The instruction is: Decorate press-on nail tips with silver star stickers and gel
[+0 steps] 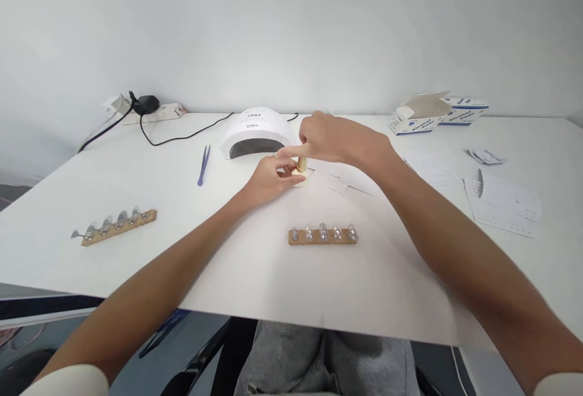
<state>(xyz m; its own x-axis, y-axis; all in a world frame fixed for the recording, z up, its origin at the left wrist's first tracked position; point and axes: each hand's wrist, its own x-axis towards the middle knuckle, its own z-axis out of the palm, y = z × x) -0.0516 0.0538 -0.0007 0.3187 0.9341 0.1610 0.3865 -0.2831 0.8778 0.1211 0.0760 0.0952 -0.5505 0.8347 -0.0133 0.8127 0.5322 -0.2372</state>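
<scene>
The left hand (268, 180) clasps the bottle (299, 172) below the right hand (328, 136), whose grip holds the gold cap (302, 164).

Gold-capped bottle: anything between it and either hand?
Nothing visible. The left hand holds the gold-capped bottle low down; the right hand is at its cap, exact contact partly hidden. The white dome-shaped device stands beyond, and the central wooden strip lies on the near side, neither in between.

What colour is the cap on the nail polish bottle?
The cap is shiny gold, seen in the head view, its top hidden by the right hand.
</scene>
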